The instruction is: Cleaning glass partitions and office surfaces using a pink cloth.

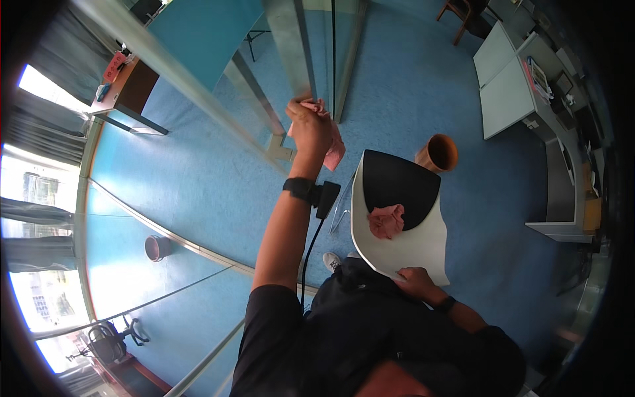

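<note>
My left hand (310,124) is raised in front of me, closed around a pink cloth (334,149) and held against or close to the metal frame (290,49) of a glass partition. A black device with a cable is strapped to that wrist. Low at the right, my right hand (415,283) grips the edge of a white chair's shell (397,258), whose pad (399,183) is black. A second crumpled pink cloth (387,221) lies on the chair, partly over the pad.
A brown bin (437,154) stands just beyond the chair. White office desks (506,94) holding papers are at the right. Behind the glass at the left are a wooden desk (121,89), a round pot (157,248) and an office chair (106,342). A metal floor rail (198,248) crosses the blue floor.
</note>
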`<state>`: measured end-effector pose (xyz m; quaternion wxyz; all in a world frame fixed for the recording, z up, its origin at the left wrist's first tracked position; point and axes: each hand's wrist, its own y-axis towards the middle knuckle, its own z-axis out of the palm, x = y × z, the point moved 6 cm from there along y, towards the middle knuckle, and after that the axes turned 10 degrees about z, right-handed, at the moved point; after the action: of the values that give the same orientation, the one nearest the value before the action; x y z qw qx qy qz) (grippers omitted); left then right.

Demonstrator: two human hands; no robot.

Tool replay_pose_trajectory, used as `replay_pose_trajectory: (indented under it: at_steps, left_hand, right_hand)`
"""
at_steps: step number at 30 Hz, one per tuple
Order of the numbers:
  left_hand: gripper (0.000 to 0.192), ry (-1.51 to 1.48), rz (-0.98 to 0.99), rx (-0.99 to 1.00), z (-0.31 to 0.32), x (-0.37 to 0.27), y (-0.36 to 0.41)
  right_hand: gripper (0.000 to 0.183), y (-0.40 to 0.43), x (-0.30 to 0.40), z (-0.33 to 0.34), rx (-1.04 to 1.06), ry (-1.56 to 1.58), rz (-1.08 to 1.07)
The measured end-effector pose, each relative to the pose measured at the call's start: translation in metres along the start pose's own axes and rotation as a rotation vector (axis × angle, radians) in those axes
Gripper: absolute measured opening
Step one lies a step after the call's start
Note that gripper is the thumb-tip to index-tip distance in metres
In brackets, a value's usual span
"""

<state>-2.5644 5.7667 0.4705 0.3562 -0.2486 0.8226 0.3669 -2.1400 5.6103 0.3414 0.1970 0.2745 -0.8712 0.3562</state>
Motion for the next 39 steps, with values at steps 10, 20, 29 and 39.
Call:
replay_pose_trajectory:
  at_steps: [10,20,29,39]
  left_hand:
    - [0.089,-0.102,0.244,0.161,0.086,0.073,0.043]
    - [0.055,-0.485,0.141,1.314,0.068,0.083,-0.075]
    - [0.040,-0.150,-0.562,0.886,-0.109,0.354,-0.069]
    - [0.038,-0.199,-0.893,0.646,-0.233,0.504,-0.007]
  right_hand:
    - [0.024,0.057,0.050,0.001,-0.078,0.069,0.121]
    - [0.018,0.060,0.049,-0.011,-0.183,-0.215,0.120]
    - [0.030,0.055,0.041,0.016,0.058,-0.192,0.360]
    - [0.023,0.121,0.162,0.063,-0.163,0.066,0.464]
